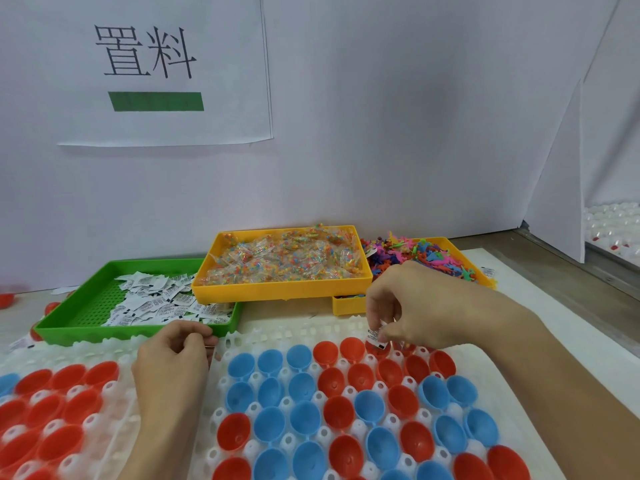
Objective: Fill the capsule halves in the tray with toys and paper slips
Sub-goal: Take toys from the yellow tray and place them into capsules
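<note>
1. The white capsule tray (346, 332) lies on the bench nearest the camera, and its sockets hold open red and blue capsule halves (301, 415); every half that shows looks empty.
2. Over the far row of that tray, the right hand (420, 308) pinches a small stack of printed paper slips (376, 337) between thumb and curled fingers (372, 315), the lowest slip hanging just above a red half (353, 348).
3. At the tray's far left edge, the left hand (173, 355) has its fingers curled with the tips against the rim; whether it pinches a slip there I cannot tell.
4. Judging by this, the step in hand is dealing slips, starting at the far row; no toys have gone in yet.
5. The next move calls for peeling a single slip off the stack and dropping it into the red half below, then shifting along the row; two slips clinging together is the likely slip-up.
6. Beyond the tray's far left corner sits the green bin (74, 327) of loose slips.
7. Beyond its far edge, the yellow bin (277, 291) holds clear packets of coloured beads, and right of that a second yellow bin (450, 242) holds small rubbery toys (426, 258).
</note>
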Motion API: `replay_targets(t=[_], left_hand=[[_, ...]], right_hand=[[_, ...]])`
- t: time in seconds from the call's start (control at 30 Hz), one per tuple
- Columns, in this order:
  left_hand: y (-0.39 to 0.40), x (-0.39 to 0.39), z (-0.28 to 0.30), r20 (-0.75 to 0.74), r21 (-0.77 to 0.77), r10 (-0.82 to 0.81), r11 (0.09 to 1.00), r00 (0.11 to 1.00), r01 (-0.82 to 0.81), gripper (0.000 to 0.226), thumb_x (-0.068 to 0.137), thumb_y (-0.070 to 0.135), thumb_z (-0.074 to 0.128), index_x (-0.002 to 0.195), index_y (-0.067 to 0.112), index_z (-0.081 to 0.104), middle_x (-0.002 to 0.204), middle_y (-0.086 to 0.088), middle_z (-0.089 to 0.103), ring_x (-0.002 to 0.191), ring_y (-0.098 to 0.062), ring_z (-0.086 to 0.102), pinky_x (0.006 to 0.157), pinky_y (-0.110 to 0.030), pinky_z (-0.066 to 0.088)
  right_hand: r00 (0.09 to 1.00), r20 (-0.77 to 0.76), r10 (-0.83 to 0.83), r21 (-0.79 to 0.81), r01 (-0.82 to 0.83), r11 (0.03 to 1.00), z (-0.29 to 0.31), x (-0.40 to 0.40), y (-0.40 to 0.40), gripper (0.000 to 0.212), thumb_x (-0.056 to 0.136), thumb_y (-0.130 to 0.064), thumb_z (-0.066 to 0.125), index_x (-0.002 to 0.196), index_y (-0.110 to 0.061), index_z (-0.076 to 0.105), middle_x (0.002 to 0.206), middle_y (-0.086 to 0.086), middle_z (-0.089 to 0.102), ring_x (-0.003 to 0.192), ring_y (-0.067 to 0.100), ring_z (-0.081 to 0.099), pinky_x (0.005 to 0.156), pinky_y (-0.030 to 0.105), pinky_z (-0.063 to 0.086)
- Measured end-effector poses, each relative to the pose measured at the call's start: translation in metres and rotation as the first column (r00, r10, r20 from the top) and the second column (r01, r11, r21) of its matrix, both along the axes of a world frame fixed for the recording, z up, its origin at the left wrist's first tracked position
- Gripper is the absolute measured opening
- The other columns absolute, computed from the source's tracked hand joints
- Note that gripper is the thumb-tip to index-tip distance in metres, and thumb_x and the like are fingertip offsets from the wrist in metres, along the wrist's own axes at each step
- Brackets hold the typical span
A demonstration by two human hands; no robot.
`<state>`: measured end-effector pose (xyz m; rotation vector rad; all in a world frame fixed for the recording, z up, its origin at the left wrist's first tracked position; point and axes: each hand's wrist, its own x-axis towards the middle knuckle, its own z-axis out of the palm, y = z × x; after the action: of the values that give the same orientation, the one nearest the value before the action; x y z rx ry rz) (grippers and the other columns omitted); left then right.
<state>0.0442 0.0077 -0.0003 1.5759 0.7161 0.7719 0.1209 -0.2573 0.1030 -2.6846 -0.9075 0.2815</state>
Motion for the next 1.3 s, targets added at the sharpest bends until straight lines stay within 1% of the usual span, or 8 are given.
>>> replay_targets(t=[0.17, 0.37, 0.53, 0.63, 0.77, 0.93, 1.07, 1.3], left_hand=[[0.000, -0.001, -0.001, 0.002, 0.001, 0.002, 1.000, 1.000, -0.002, 0.034, 0.085, -0.008, 0.044, 0.072, 0.014, 0.069, 0.071, -0.009, 0.071, 0.068, -0.024, 0.064, 0.069, -0.032, 0.050], [0.000, 0.000, -0.001, 0.003, -0.002, 0.004, 1.000, 1.000, -0.004, 0.034, 0.084, -0.009, 0.045, 0.072, 0.013, 0.069, 0.070, -0.008, 0.071, 0.068, -0.024, 0.064, 0.068, -0.032, 0.050], [0.001, 0.001, -0.002, -0.004, 0.003, 0.007, 1.000, 1.000, -0.007, 0.034, 0.084, -0.008, 0.046, 0.073, 0.014, 0.069, 0.070, -0.007, 0.071, 0.069, -0.024, 0.065, 0.071, -0.034, 0.051], [0.001, 0.001, -0.002, -0.004, 0.001, 0.005, 1.000, 1.000, -0.005, 0.034, 0.085, -0.008, 0.047, 0.073, 0.014, 0.069, 0.070, -0.007, 0.071, 0.069, -0.023, 0.065, 0.070, -0.033, 0.051], [0.001, 0.000, -0.001, -0.002, 0.005, 0.005, 1.000, 1.000, -0.005, 0.034, 0.085, -0.009, 0.048, 0.073, 0.014, 0.069, 0.070, -0.007, 0.071, 0.069, -0.022, 0.065, 0.069, -0.032, 0.052], [0.002, 0.000, -0.002, 0.000, -0.001, 0.001, 1.000, 1.000, -0.001, 0.034, 0.084, -0.009, 0.046, 0.072, 0.013, 0.069, 0.069, -0.008, 0.071, 0.068, -0.024, 0.064, 0.071, -0.034, 0.052], [0.001, 0.000, -0.002, 0.001, -0.003, 0.006, 1.000, 1.000, -0.006, 0.034, 0.084, -0.009, 0.047, 0.072, 0.013, 0.069, 0.068, -0.007, 0.071, 0.067, -0.023, 0.064, 0.069, -0.032, 0.052], [-0.001, -0.002, 0.001, -0.004, 0.011, 0.005, 1.000, 1.000, -0.005, 0.033, 0.085, -0.009, 0.046, 0.074, 0.012, 0.069, 0.070, -0.007, 0.071, 0.067, -0.021, 0.065, 0.069, -0.032, 0.052]], right_hand=[[1.000, 0.027, -0.015, -0.014, 0.015, 1.000, -0.004, 0.003, 0.000, 0.020, 0.085, -0.026, 0.078, 0.091, -0.038, 0.063, 0.086, -0.013, 0.059, 0.077, 0.006, 0.059, 0.065, 0.020, 0.051], [1.000, 0.015, -0.009, -0.044, 0.009, 0.999, -0.006, 0.002, 0.002, 0.017, 0.083, -0.027, 0.080, 0.083, -0.035, 0.065, 0.082, -0.013, 0.059, 0.074, 0.007, 0.060, 0.059, 0.019, 0.046], [1.000, -0.023, -0.013, -0.029, 0.012, 1.000, -0.010, -0.001, 0.008, 0.022, 0.079, -0.023, 0.084, 0.088, -0.033, 0.067, 0.081, -0.011, 0.061, 0.071, 0.010, 0.063, 0.061, 0.023, 0.051], [0.999, -0.041, -0.020, -0.022, 0.019, 1.000, -0.010, 0.000, 0.007, 0.025, 0.076, -0.023, 0.086, 0.087, -0.033, 0.067, 0.079, -0.011, 0.062, 0.069, 0.010, 0.063, 0.059, 0.022, 0.049], [0.997, -0.072, -0.025, -0.006, 0.025, 1.000, -0.006, 0.001, 0.004, 0.021, 0.075, -0.025, 0.086, 0.083, -0.033, 0.068, 0.076, -0.010, 0.065, 0.066, 0.006, 0.064, 0.057, 0.019, 0.050], [1.000, -0.012, -0.014, -0.002, 0.014, 1.000, -0.006, 0.002, 0.002, 0.010, 0.082, -0.031, 0.080, 0.081, -0.033, 0.071, 0.079, -0.011, 0.065, 0.073, 0.009, 0.065, 0.066, 0.027, 0.058], [1.000, 0.011, -0.005, -0.004, 0.005, 1.000, -0.009, 0.003, 0.003, 0.014, 0.084, -0.028, 0.079, 0.077, -0.033, 0.069, 0.078, -0.012, 0.063, 0.072, 0.009, 0.063, 0.063, 0.024, 0.055], [1.000, 0.002, -0.004, 0.007, 0.004, 1.000, -0.014, 0.005, 0.003, 0.011, 0.083, -0.028, 0.080, 0.081, -0.031, 0.069, 0.079, -0.013, 0.062, 0.070, 0.008, 0.063, 0.059, 0.020, 0.051]])
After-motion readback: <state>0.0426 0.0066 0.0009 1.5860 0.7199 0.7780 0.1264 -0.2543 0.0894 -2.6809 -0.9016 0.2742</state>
